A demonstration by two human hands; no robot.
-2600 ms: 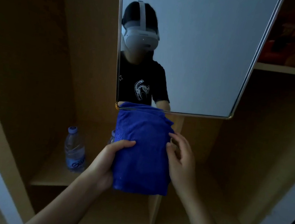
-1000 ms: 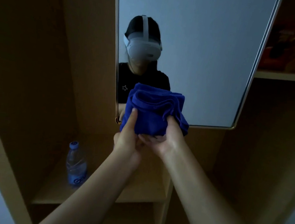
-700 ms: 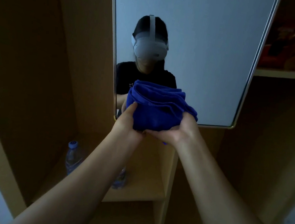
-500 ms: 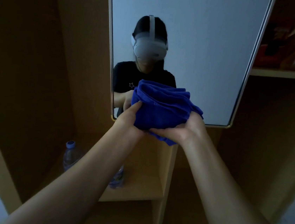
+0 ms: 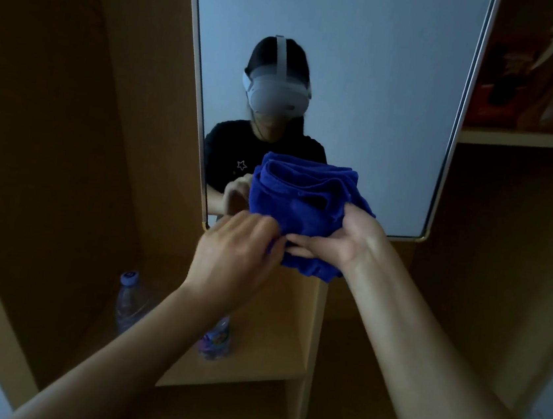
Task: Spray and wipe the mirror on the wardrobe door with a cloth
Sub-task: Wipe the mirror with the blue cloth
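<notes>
Blue cloth [image 5: 303, 205], folded into a thick wad, is held up right in front of the mirror [image 5: 369, 82], covering its lower edge around 6 o'clock. Right hand [image 5: 340, 240] cups it from underneath at 4 o'clock, palm up, fingers curled round it. Left hand [image 5: 238, 256] sits at 8 o'clock, fingertips pinching the cloth's lower left corner. Two plastic bottles [image 5: 128, 302] stand on the wooden shelf [image 5: 249, 371] below.
</notes>
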